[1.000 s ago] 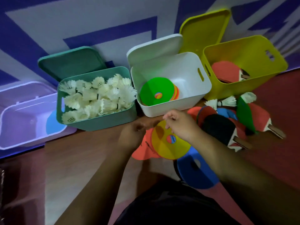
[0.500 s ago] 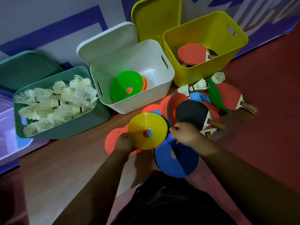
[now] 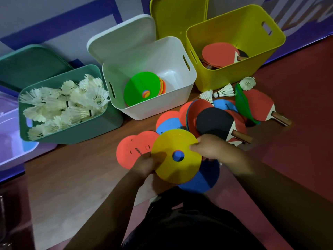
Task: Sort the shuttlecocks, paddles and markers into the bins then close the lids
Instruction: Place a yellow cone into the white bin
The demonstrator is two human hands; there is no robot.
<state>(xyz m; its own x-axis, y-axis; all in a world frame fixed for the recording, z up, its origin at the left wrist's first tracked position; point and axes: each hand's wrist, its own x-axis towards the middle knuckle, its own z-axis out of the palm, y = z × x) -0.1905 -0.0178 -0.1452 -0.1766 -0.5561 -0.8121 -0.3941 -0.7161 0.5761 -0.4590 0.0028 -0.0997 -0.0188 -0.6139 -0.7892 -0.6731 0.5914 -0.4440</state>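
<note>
Marker sorting is under way: the left hand (image 3: 146, 165) and right hand (image 3: 209, 147) pinch opposite edges of the yellow marker (image 3: 177, 168), which probably next needs carrying into the white bin (image 3: 153, 112).

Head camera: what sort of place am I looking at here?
Probably a sports hall or games room: shuttlecocks fill a green bin, paddles lie in a yellow bin, on a wood floor.
</note>
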